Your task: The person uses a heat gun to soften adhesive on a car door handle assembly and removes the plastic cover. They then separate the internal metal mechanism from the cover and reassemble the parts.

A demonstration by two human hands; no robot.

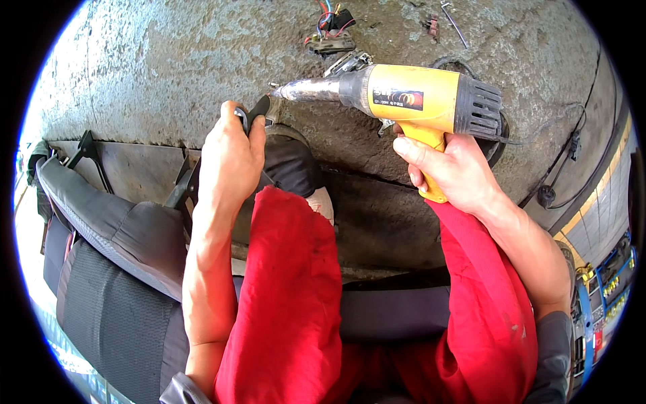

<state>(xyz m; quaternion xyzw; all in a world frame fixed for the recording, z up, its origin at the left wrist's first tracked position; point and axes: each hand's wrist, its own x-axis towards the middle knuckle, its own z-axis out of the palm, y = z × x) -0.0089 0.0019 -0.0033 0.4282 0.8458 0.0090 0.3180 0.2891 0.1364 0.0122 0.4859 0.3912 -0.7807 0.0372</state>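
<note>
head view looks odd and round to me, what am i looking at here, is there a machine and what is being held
There is no robot here: these are a person's own bare hands. The camera sits on their head and looks down; its fisheye lens makes the picture round and bends straight edges. The red trousers are the wearer's legs. The right hand grips the handle of a yellow heat gun, its nozzle aimed left. The left hand holds a small black piece near the nozzle tip; whether they touch is unclear. On the rough, worn surface beyond lie wires and a thin rod.
</note>
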